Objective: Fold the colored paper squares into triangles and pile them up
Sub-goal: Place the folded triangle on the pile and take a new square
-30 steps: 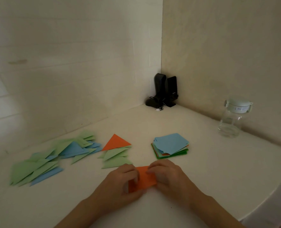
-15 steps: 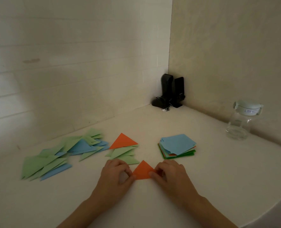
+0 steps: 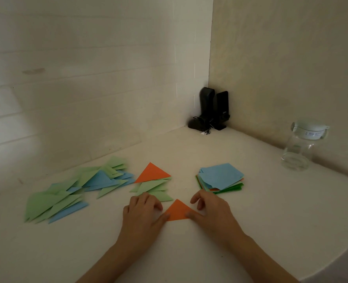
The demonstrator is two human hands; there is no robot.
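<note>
Since the earlier frame the orange triangle [image 3: 177, 211] lay flatter; left hand [image 3: 142, 215] and right hand [image 3: 210, 211] pressed its corners, fingers loosely curled. Next: move it onto the triangle pile [image 3: 151, 183] above.

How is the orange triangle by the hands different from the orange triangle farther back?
The near orange triangle lies flat on the bare table; the far orange triangle sits on top of a small pile of green triangles. The left hand and right hand press the near one's corners with their thumbs; nothing touches the far one. The near one looks smaller. Both are folded orange paper.
</note>
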